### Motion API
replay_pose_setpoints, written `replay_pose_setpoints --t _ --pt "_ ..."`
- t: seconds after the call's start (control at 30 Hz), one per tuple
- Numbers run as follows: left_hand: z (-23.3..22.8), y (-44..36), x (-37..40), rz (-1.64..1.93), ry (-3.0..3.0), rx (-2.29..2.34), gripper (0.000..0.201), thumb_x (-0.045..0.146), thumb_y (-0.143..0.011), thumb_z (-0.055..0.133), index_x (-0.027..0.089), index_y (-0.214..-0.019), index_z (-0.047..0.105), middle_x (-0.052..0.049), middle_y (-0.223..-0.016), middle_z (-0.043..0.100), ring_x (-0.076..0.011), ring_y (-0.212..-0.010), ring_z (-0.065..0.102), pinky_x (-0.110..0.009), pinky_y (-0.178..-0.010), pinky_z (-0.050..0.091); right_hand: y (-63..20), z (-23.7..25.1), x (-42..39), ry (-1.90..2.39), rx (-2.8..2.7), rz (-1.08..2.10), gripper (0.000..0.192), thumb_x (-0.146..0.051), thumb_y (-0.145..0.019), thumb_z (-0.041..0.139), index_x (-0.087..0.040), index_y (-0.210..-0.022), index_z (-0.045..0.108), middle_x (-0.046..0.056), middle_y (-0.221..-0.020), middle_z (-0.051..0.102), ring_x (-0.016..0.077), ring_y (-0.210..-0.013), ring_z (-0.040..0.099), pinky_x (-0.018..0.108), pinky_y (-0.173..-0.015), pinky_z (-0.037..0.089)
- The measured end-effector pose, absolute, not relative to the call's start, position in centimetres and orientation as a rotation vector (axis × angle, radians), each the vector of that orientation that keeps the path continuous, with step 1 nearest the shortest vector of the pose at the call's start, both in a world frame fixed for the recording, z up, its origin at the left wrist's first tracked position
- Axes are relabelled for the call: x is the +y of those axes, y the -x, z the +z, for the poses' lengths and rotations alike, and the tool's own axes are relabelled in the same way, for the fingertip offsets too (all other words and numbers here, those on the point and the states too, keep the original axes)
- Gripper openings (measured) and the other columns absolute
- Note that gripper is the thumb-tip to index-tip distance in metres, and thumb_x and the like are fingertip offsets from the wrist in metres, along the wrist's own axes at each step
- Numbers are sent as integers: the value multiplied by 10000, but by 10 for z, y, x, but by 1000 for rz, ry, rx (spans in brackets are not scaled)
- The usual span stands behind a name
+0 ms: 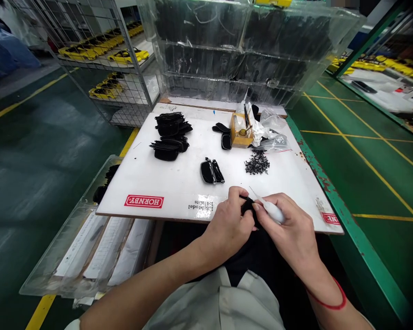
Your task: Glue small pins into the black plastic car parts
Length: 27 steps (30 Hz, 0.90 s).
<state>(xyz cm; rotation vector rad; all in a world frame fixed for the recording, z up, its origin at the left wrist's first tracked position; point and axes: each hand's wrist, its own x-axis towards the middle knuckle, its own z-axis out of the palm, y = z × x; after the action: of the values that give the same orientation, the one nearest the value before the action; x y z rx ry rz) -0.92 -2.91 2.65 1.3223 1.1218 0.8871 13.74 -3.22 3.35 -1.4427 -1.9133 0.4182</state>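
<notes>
Near the surface (179, 183) edge, left hand (227, 224) pinches a black part (248, 205) steady; right hand (291, 229) clasps a white tool (270, 208) against it.

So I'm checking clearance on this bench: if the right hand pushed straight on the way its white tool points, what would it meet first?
The right hand aims the white tool up and left, so it would probably first meet the small black part pinched in the left hand, though depth is hard to judge.
</notes>
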Motion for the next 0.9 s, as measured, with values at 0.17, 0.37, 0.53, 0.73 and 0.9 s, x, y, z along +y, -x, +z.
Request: replay_pose_setpoints --t 0.17,0.37,0.53,0.73,0.9 --pt "24 9 -32 840 -1473 1167 253 156 -832 419 224 -1075 405 -24 -933 645 -124 -594 630 -257 -601 498 -137 34 -34 1519 -1861 472 75 -287 -840 598 -221 -807 583 -24 -775 584 113 -694 542 237 -649 406" --pt "31 13 -31 808 -1297 1095 182 209 -837 463 220 -1018 464 23 -809 630 -92 -521 596 -214 -528 484 -145 41 -32 1650 -1633 911 198 -414 -820 600 -215 -823 599 -38 -703 563 99 -613 480 214 -549 375" --pt "34 16 -29 782 -1106 972 138 238 -842 486 201 -969 523 40 -754 601 -56 -465 564 -174 -474 457 -157 36 -29 1661 -1521 1163 305 -478 -803 600 -198 -920 638 -17 -687 565 119 -635 486 232 -574 382" --pt "32 17 -28 766 -1098 955 175 283 -852 502 177 -983 553 14 -745 620 -54 -441 555 -167 -445 445 -162 27 -30 1589 -1470 1360 366 -467 -803 606 -181 -1030 631 5 -704 589 135 -644 515 254 -591 418" --pt "37 17 -27 753 -1049 924 171 272 -847 510 160 -967 557 2 -733 634 -55 -454 543 -162 -432 458 -160 28 -30 1582 -1452 1358 318 -457 -789 626 -205 -980 655 -32 -628 557 106 -590 501 216 -545 407"
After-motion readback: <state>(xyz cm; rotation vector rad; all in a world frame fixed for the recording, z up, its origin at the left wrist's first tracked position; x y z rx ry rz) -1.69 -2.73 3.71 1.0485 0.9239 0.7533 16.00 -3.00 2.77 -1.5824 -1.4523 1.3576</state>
